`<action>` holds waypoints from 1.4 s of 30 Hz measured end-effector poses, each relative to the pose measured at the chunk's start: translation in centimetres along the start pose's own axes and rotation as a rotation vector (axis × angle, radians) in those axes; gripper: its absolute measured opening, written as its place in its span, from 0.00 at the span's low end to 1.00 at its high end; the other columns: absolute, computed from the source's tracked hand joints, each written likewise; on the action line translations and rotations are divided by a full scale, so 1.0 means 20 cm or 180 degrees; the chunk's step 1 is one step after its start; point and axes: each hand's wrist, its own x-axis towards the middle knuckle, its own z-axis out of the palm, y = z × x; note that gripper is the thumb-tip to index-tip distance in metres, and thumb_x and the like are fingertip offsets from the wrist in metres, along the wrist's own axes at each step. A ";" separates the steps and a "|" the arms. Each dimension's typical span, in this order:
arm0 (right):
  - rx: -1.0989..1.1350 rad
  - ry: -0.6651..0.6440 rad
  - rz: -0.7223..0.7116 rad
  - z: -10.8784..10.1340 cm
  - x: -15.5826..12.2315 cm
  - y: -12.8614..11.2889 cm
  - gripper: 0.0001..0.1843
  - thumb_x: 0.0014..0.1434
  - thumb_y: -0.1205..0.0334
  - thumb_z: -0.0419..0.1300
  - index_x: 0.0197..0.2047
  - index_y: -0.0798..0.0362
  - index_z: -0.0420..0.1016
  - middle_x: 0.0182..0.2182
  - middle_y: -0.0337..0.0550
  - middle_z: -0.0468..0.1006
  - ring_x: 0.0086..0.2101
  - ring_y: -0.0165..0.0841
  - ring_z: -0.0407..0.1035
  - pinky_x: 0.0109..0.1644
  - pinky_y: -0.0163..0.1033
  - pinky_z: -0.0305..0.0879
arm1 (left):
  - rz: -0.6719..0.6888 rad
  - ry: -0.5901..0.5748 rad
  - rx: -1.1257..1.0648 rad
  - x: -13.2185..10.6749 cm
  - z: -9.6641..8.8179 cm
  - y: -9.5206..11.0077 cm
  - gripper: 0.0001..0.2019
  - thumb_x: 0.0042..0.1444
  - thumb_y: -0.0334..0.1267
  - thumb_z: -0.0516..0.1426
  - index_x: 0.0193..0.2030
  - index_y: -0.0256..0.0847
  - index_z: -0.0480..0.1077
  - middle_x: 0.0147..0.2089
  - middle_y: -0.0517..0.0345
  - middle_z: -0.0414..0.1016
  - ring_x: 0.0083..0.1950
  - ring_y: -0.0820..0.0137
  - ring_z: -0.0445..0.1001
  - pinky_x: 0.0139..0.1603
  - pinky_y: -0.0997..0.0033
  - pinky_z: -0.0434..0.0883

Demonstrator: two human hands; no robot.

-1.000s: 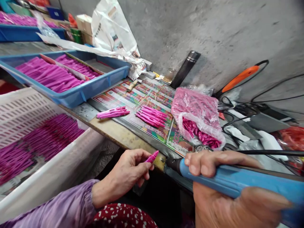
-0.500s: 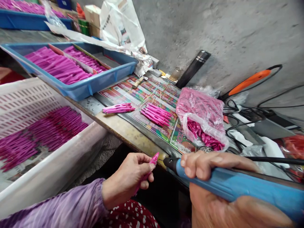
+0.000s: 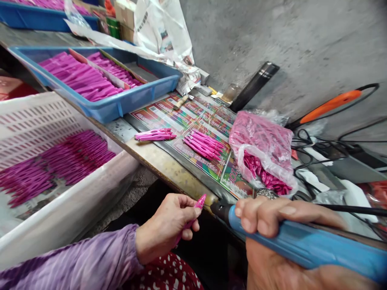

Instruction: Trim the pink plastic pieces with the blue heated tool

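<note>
Pink piece [image 3: 201,200] sits pinched between left fingers [image 3: 186,199]

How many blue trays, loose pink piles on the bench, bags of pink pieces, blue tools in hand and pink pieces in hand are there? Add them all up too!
Blue trays: 2, near tray and far tray
Loose pink piles: 2, left pile and right pile
Bag of pink pieces: 1
Held blue tool: 1
Held pink piece: 1
Total: 7

The left hand [image 3: 169,223] pinches a pink piece [image 3: 200,201] near the blue tool [image 3: 302,239] gripped in the right hand [image 3: 269,255].
</note>
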 end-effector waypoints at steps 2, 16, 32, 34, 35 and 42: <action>0.0021 -0.0044 -0.0001 0.00 0.00 0.00 0.20 0.62 0.42 0.66 0.34 0.51 0.76 0.20 0.33 0.70 0.19 0.30 0.64 0.26 0.40 0.67 | -0.0019 0.0017 0.0070 0.01 0.00 0.00 0.16 0.45 0.45 0.67 0.31 0.38 0.67 0.21 0.63 0.70 0.16 0.83 0.58 0.17 0.80 0.46; -0.0051 -0.0117 0.0513 -0.03 -0.01 -0.04 0.11 0.64 0.49 0.62 0.36 0.47 0.76 0.21 0.34 0.71 0.21 0.32 0.66 0.30 0.43 0.67 | -0.0115 0.0341 0.0251 0.01 0.04 0.02 0.07 0.56 0.35 0.59 0.30 0.38 0.67 0.20 0.64 0.70 0.14 0.82 0.57 0.15 0.80 0.47; 0.0082 -0.0383 0.0488 -0.05 -0.02 -0.03 0.09 0.68 0.54 0.58 0.40 0.48 0.76 0.22 0.34 0.72 0.22 0.32 0.66 0.31 0.44 0.68 | -0.0096 0.0344 0.0145 0.02 0.04 0.01 0.09 0.58 0.34 0.60 0.28 0.38 0.66 0.19 0.64 0.70 0.14 0.83 0.57 0.16 0.80 0.47; 0.0051 -0.0392 0.0500 -0.06 -0.02 -0.03 0.08 0.67 0.53 0.59 0.40 0.47 0.76 0.22 0.34 0.72 0.22 0.32 0.66 0.31 0.44 0.68 | -0.0165 0.0385 0.0195 0.01 0.05 0.02 0.09 0.59 0.33 0.59 0.28 0.38 0.66 0.20 0.64 0.70 0.14 0.83 0.57 0.15 0.80 0.46; 0.0040 -0.0380 0.0511 -0.06 -0.02 -0.03 0.09 0.67 0.53 0.59 0.40 0.47 0.76 0.22 0.34 0.72 0.21 0.32 0.66 0.31 0.44 0.68 | -0.0183 0.0399 0.0211 0.00 0.05 0.03 0.09 0.59 0.33 0.59 0.28 0.38 0.66 0.20 0.64 0.70 0.14 0.83 0.57 0.15 0.80 0.45; -0.0045 -0.0365 0.0475 -0.06 -0.01 -0.03 0.09 0.67 0.52 0.59 0.39 0.46 0.75 0.21 0.34 0.70 0.20 0.32 0.64 0.29 0.43 0.67 | -0.0048 0.0344 0.0199 0.03 0.04 0.00 0.09 0.60 0.34 0.60 0.29 0.37 0.66 0.20 0.64 0.71 0.14 0.83 0.57 0.16 0.80 0.49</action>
